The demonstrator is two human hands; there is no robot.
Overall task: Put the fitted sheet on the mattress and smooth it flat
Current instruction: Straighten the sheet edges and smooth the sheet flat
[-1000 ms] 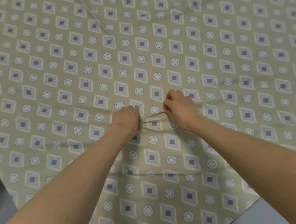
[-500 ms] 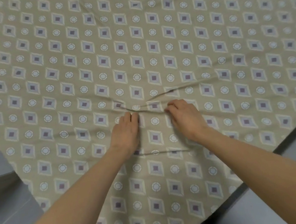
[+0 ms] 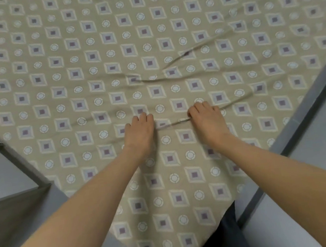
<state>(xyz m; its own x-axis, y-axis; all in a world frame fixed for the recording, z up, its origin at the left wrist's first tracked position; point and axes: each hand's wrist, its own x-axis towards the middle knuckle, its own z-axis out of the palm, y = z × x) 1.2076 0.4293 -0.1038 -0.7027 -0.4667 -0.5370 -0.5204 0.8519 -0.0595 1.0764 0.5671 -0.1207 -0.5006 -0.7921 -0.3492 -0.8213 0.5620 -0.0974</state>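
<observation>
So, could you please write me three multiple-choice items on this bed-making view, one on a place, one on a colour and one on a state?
1. Where does the long wrinkle lie relative to the hands?
A. Beyond the fingertips, farther from the person
B. Under the forearms
C. Off the sheet

2. What is the base colour of the fitted sheet?
A. Bright red
B. Beige
C. Black

3. How are the left hand and right hand placed?
A. Raised high above the bed
B. Both down on the sheet, apart
C. Clasped together

Answers: 1 A, the crease runs across the fabric past both hands; 2 B, the cloth is beige with purple-centred diamonds; 3 B, both hands rest on the cloth with patterned fabric between them.
</observation>
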